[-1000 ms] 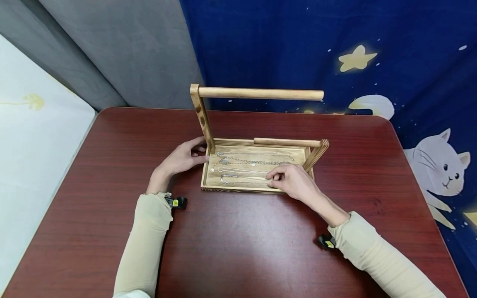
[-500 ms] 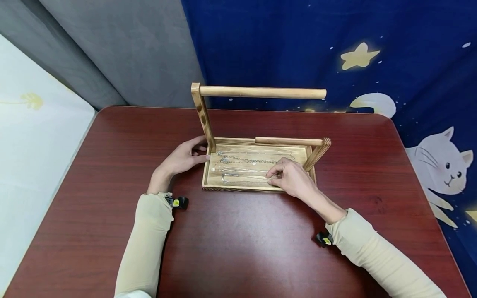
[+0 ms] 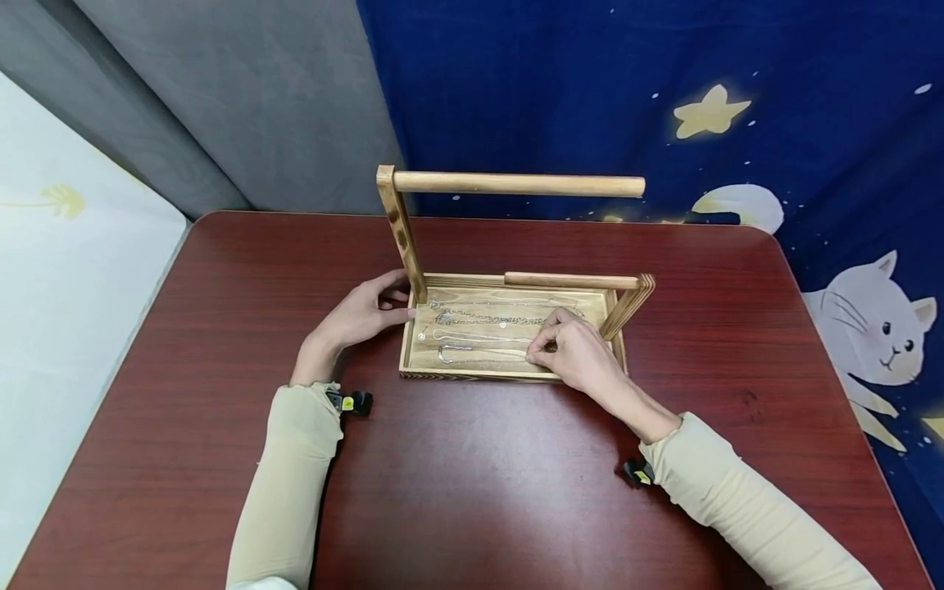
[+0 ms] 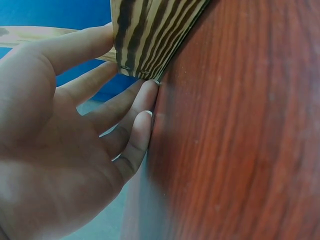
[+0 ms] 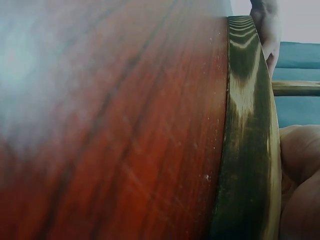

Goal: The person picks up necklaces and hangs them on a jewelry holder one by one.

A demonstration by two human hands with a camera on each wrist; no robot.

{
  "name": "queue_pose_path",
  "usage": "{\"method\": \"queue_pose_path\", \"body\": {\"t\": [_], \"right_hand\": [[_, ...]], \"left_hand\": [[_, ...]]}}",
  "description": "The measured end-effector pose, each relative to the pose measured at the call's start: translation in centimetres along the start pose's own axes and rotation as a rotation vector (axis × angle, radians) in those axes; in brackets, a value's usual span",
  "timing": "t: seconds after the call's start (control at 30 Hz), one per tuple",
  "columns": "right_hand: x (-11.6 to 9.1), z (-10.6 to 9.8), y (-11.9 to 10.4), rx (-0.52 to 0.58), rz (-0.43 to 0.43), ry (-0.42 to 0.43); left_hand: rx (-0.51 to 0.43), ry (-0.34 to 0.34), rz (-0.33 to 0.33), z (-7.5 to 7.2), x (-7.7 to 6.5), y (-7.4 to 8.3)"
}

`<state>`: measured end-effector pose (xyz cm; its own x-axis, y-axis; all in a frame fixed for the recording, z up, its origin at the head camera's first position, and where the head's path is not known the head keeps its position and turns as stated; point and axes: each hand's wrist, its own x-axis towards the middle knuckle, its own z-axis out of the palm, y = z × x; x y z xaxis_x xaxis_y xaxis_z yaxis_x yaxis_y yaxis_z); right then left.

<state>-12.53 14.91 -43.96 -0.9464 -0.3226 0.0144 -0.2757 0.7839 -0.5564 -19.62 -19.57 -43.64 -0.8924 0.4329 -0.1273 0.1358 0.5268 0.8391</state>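
Observation:
Several thin necklaces lie stretched lengthwise in a shallow wooden tray (image 3: 406, 352) with raised wooden bars. At the tray's right half, my right hand (image 3: 583, 356) has thumb and forefinger together, pinching the end of a silver necklace (image 3: 487, 352) near the front. In the right wrist view the tray's dark-grained side (image 5: 245, 130) hides the fingertips, and only part of the right hand (image 5: 302, 175) shows. My left hand (image 3: 365, 311) touches the tray's left end; in the left wrist view the fingers of that hand (image 4: 65, 110) lie fairly straight against its striped wood (image 4: 145, 35).
An upper wooden bar (image 3: 516, 183) rises on a post at the tray's left, and a lower bar (image 3: 571, 281) reaches in from the right. All stands on a reddish-brown table (image 3: 472, 475). Behind hang a grey curtain (image 3: 280, 98) and a blue star-patterned cloth (image 3: 531, 90).
My right thumb and forefinger have come together on the necklace end, with the hand nearly in place. The left hand stays at the tray's left end.

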Motion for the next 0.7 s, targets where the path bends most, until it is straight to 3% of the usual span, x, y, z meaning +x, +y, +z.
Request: {"method": "queue_pose_path", "body": {"t": [0.3, 0.7], "right_hand": [[0.11, -0.23, 0.17, -0.062, -0.141, -0.030], [-0.06, -0.21, 0.30, 0.012, -0.160, -0.032]], "left_hand": [[-0.007, -0.005, 0.017, 0.09, 0.08, 0.12], [-0.010, -0.004, 0.018, 0.11, 0.00, 0.02]]}}
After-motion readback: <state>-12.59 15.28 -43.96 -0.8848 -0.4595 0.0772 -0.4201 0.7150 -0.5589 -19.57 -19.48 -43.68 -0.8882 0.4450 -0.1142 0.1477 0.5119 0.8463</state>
